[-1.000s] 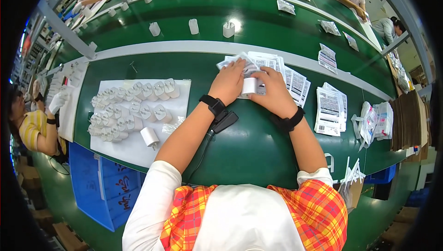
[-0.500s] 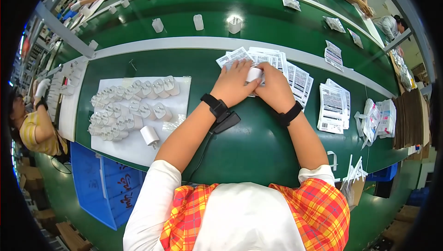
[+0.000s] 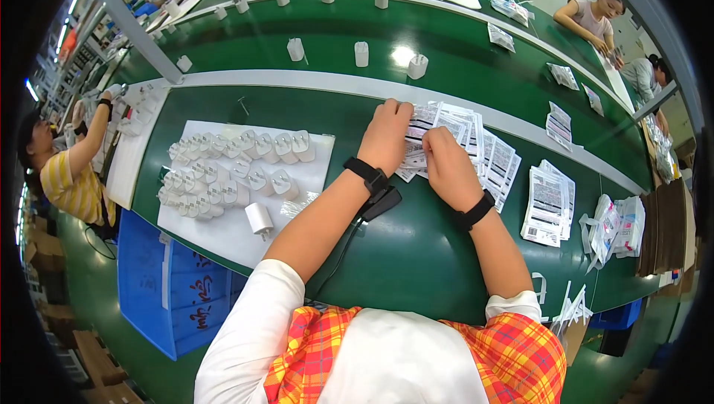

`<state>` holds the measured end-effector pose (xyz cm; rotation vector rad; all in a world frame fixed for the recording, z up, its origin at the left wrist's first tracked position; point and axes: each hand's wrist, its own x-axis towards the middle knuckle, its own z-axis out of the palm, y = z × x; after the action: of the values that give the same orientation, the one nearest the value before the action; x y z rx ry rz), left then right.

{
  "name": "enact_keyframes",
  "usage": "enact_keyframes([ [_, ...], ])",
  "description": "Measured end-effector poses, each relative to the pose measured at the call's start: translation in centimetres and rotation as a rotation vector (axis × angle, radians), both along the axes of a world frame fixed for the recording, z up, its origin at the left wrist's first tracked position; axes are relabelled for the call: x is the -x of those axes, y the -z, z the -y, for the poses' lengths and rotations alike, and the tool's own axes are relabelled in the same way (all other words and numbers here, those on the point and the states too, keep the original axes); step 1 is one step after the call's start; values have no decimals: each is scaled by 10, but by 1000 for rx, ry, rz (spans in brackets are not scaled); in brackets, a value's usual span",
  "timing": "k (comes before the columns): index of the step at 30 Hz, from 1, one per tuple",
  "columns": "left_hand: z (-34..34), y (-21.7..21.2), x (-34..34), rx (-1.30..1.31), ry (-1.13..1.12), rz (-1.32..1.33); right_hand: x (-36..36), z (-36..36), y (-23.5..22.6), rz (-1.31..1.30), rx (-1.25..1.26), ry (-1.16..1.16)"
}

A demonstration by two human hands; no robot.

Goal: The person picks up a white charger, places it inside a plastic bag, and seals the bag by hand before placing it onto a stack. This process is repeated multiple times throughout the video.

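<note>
My left hand (image 3: 385, 140) is closed at the left edge of a small printed plastic bag (image 3: 413, 145), its fingertips curled out of sight. Pinched at the bag's right side is my right hand (image 3: 450, 170). The white block between the hands earlier no longer shows. Under and behind them lies a fanned stack of printed bags (image 3: 497, 166). To the left, rows of white plug adapters (image 3: 256, 147) stand on a white sheet (image 3: 316, 170); one adapter (image 3: 259, 218) lies apart near my left forearm.
A second stack of printed bags (image 3: 548, 207), filled plastic packs (image 3: 606, 229) and brown cardboard (image 3: 666, 229) lie right. Beyond a pale rail (image 3: 297, 81), adapters and bags sit on a green belt (image 3: 253, 51). A blue crate (image 3: 152, 285) stands lower left. Co-workers sit around.
The view has shifted, so the scene sits farther right and lower. My left hand has gone from spread over the white block to closed; my hands have drawn apart, baring the printed bag between them.
</note>
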<state>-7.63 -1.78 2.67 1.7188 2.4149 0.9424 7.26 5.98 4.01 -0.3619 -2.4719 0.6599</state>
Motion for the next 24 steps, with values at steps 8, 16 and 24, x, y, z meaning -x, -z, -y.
enact_keyframes([
  [8,-12,4,5,-568,428,1084,-18,-41,-5,-461,1123,-134],
  [16,-10,15,5,-348,265,901,-25,-31,-20,-111,713,-15],
  [24,-9,5,-10,-367,118,1035,-22,-36,7,27,873,215],
])
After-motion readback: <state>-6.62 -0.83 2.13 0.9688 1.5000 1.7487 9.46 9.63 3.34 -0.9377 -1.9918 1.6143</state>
